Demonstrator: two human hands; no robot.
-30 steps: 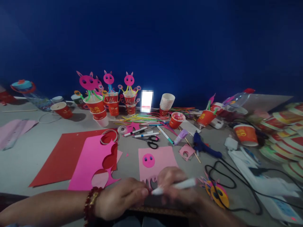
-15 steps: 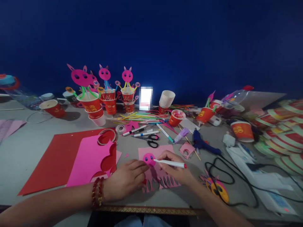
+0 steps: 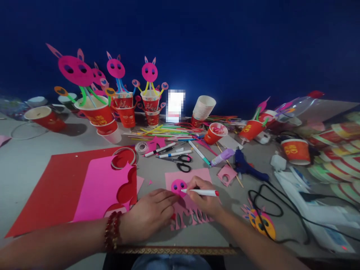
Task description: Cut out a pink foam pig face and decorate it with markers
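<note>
Right hand: gripping the white marker, pinched near the tip between thumb and fingers. Red end points right, tip is at the disc's right side; can't tell if it's actually touching. Left hand: palm down, fingers together, fingertips at the disc's lower edge. Something small and red shows by its thumb, mostly covered; can't tell whether it's gripped, underside is hidden.

Disc: pink, two dark eyes, lying on the pink sheet between the hands. Sheet's near edge is cut into ragged prongs.

Left of the hands: red card, magenta sheet on top of it with round bites out of its right edge, ring over the magenta sheet's top right corner.

Beyond the pink sheet: scissors, handles to the right; green-ended pen; purple tube. Glue gun is right of the tube, its cord looping down over the yellow face.

Back row: red cups with pink-headed figures at left, white cup stack tilted, loose sticks between.
</note>
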